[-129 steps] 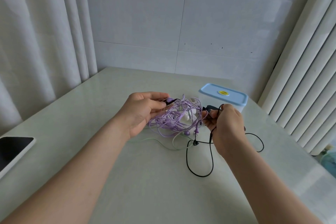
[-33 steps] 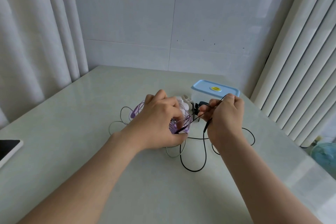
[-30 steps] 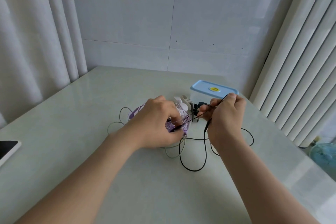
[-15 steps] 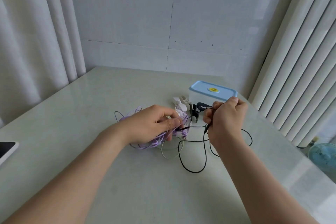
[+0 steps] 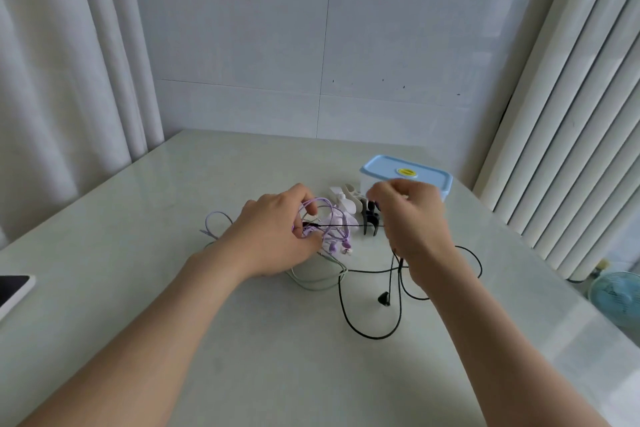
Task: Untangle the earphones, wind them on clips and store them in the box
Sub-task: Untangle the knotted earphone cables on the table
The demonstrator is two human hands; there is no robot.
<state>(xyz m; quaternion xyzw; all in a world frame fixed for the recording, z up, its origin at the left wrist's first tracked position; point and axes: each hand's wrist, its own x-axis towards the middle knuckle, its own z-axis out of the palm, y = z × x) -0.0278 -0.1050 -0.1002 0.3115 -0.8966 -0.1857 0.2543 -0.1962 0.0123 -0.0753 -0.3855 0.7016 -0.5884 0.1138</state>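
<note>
We see purple earphones (image 5: 329, 230) bunched in a tangle mid-table. A black cord (image 5: 377, 338) runs taut out of it to the right and loops nearer us. White clips (image 5: 346, 199) and black clips (image 5: 370, 222) lie just beyond, left of the closed, blue-lidded box (image 5: 405, 172).

1. The counter (image 5: 145, 288): smooth, semi-gloss, pale stone-look top with soft reflections.
2. The box lid (image 5: 405, 172): smooth light-blue plastic.
3. The black earphone cable (image 5: 372, 337): matt, rubbery sheath.
4. The curtain (image 5: 52, 80): white matt cloth.
5. The wall tiles (image 5: 242, 45): smooth, slight sheen.
</note>
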